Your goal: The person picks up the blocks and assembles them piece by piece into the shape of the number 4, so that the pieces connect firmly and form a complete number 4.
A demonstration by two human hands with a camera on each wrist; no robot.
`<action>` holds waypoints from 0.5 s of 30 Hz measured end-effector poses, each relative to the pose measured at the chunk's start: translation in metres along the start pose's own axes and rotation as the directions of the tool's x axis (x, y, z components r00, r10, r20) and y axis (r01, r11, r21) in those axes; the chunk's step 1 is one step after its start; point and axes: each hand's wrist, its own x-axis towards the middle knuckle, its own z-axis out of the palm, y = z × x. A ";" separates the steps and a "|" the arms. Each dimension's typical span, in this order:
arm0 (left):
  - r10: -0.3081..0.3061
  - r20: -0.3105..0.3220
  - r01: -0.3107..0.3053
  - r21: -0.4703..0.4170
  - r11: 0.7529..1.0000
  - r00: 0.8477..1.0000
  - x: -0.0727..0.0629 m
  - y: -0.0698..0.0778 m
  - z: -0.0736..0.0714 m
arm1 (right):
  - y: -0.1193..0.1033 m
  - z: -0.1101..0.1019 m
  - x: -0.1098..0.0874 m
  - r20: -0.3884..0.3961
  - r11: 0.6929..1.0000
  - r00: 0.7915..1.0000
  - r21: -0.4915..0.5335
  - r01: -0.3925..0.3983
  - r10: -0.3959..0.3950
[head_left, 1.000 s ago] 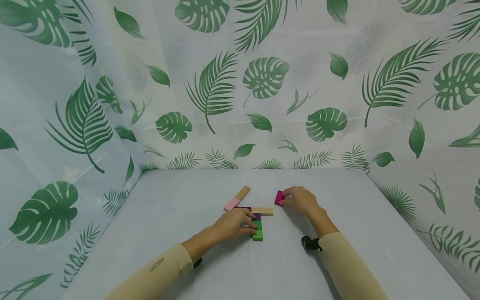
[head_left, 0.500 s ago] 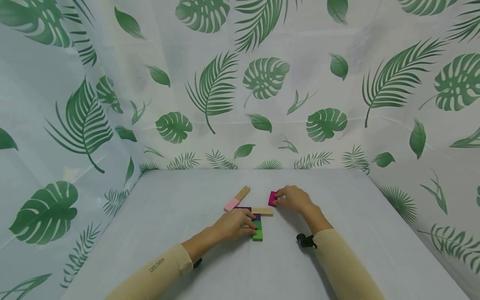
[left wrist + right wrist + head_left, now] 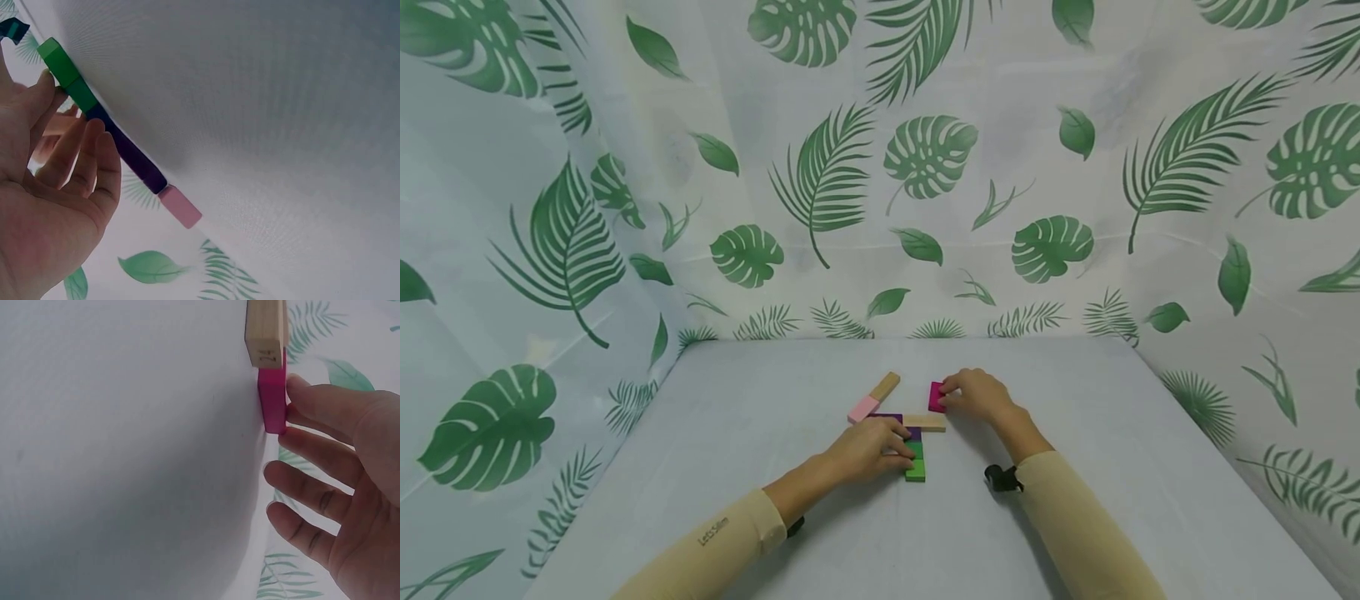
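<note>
In the head view my right hand (image 3: 981,396) pinches the right side of a magenta block (image 3: 936,397) lying on the white table; the right wrist view shows thumb and forefinger at its edge, the other fingers spread. My left hand (image 3: 867,448) rests with relaxed fingers against a row of blocks: a light green block (image 3: 915,476), a darker green one (image 3: 918,451) and a purple one (image 3: 915,434). Its thumb touches the green part in the left wrist view. Beyond lie another purple block (image 3: 891,415), partly hidden by the fingers, and a plain wooden block (image 3: 928,422) pointing right.
A pink block (image 3: 863,408) and a second wooden block (image 3: 886,385) form a slanting line at the back left of the row. Leaf-patterned cloth (image 3: 850,192) hangs behind the table (image 3: 1037,354) and at both sides.
My right hand has slid the magenta block to the left, closer to the wooden block's right end, and it has turned slightly. The left hand and the other blocks have stayed put.
</note>
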 end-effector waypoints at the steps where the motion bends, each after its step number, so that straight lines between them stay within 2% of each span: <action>1: -0.002 0.000 0.002 -0.003 1.000 1.000 0.000 0.000 0.000 | -0.001 0.000 0.001 0.003 1.000 1.000 0.001 -0.002 0.002; 15: -0.019 0.012 0.019 -0.005 1.000 1.000 0.001 0.001 -0.001 | -0.013 0.009 0.006 -0.013 1.000 1.000 -0.024 0.012 -0.012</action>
